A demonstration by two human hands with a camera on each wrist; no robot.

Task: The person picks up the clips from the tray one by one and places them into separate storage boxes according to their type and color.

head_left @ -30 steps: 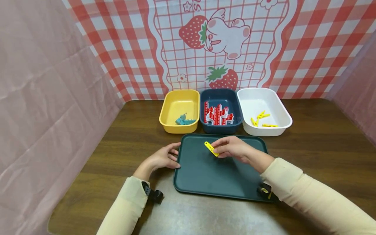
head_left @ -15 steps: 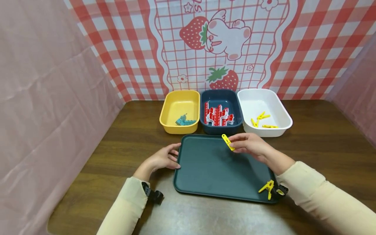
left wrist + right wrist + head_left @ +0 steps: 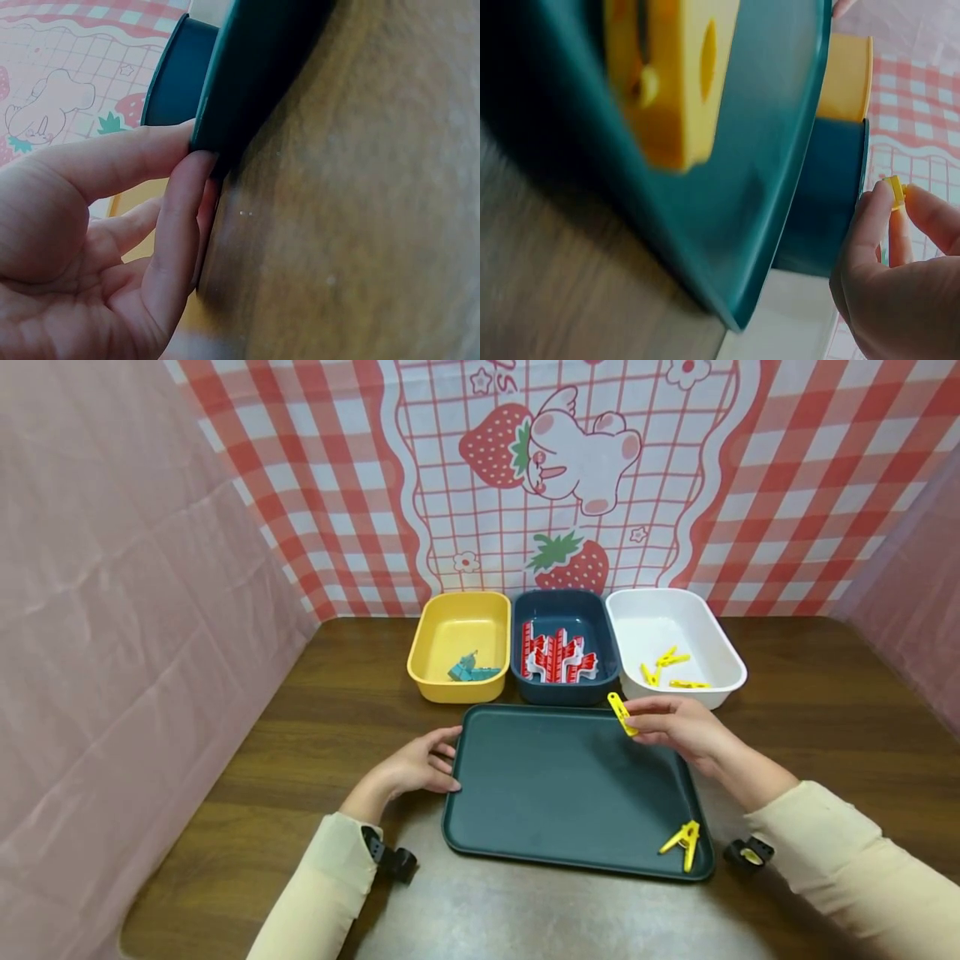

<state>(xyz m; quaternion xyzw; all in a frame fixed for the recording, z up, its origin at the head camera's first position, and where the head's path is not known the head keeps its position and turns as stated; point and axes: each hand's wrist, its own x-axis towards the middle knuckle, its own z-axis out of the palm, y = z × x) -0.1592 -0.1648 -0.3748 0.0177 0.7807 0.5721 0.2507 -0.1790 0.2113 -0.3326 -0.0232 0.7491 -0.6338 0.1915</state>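
My right hand (image 3: 686,727) pinches a yellow clothespin (image 3: 619,712) between thumb and fingertips, above the back right part of a dark green tray (image 3: 555,793). In the right wrist view the held clothespin (image 3: 895,193) shows small at the fingertips. A second yellow clothespin (image 3: 684,843) lies on the tray's front right corner, and it looms large in the right wrist view. My left hand (image 3: 412,766) is at the tray's left edge, thumb and forefinger spread apart along the rim. The left wrist view shows its fingertips (image 3: 201,163) touching the tray's side.
Behind the tray stand three bins in a row. The yellow bin (image 3: 459,693) holds teal clips, the navy bin (image 3: 566,693) red and white clips, and the white bin (image 3: 720,681) several yellow clothespins (image 3: 672,657). A checked cloth (image 3: 337,527) hangs behind them.
My right hand has moved right across the tray with the clothespin, towards the white bin. The clothespin at the front right corner has come into view from behind the wrist. My left hand stays put.
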